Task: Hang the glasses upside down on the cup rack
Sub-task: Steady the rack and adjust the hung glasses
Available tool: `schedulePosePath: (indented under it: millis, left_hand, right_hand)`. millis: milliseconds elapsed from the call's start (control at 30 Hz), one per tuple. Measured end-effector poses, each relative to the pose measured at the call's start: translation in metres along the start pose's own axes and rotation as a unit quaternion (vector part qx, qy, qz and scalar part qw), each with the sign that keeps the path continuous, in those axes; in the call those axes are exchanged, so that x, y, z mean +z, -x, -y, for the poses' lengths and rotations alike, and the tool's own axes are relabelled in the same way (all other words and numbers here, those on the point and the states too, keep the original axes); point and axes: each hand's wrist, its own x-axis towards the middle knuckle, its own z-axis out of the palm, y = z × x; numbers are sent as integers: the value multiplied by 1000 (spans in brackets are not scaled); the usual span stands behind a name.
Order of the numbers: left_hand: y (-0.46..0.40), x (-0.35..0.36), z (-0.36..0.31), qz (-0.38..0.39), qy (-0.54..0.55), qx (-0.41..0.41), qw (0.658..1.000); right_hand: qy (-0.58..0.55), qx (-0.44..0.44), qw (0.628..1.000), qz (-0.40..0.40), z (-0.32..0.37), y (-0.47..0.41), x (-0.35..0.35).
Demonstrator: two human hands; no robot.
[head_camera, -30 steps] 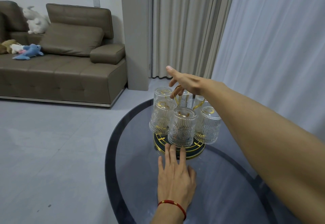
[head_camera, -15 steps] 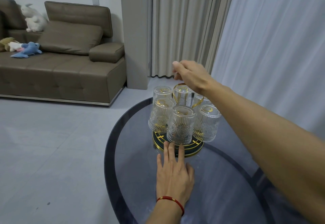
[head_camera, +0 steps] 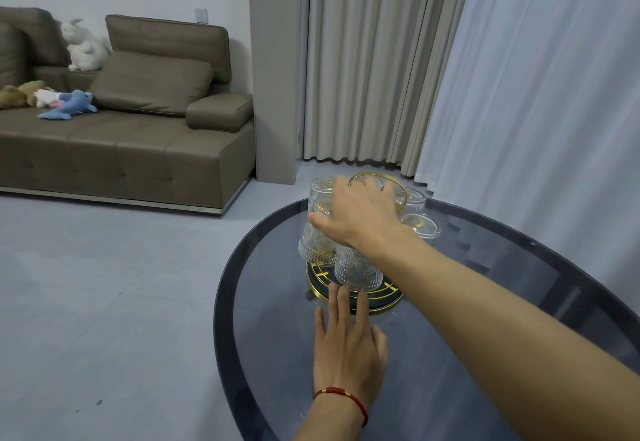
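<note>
Our right hand [head_camera: 360,215] has dropped down onto the bumpy clear glasses [head_camera: 358,265], fingers bent over them. They hang upside down on the gold cup rack [head_camera: 372,297] on the table [head_camera: 263,302]. Our left hand [head_camera: 346,347] lies flat, fingers straight, touching the rack.

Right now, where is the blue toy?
The blue toy lies on the sofa seat, far left in the head view, beside other plush toys and below the white bunny.

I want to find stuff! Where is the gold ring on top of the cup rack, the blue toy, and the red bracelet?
gold ring [head_camera: 381,175]: head view, top of its arc.
blue toy [head_camera: 74,103]: head view, its body, on the sofa.
red bracelet [head_camera: 341,392]: head view, band across the left wrist.
</note>
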Motion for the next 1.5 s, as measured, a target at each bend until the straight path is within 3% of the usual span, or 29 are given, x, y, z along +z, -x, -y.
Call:
schedulePosePath:
  millis: [133, 467, 1100, 1267, 1500]
  left_hand:
    - [1, -1, 0, 0, 4, 1, 1000]
    - [0, -3, -1, -4, 10, -1, 1000]
    - [-2, -1, 1, 0, 2, -2, 1000]
    - [-1, 2, 2, -15, 3, 3, 1000]
    - [0, 3, 3, -22, 14, 8, 1000]
  right_hand:
    - [-38, 42, 998, 30, 3, -3, 5]
    - [-130, 30, 991, 22, -2, -5, 3]
    - [-118, -25, 992, 35, -17, -1, -2]
    - [-139, -53, 989, -23, -52, 11, -11]
    - [-66, -113, 990, 51, -76, 29, 0]
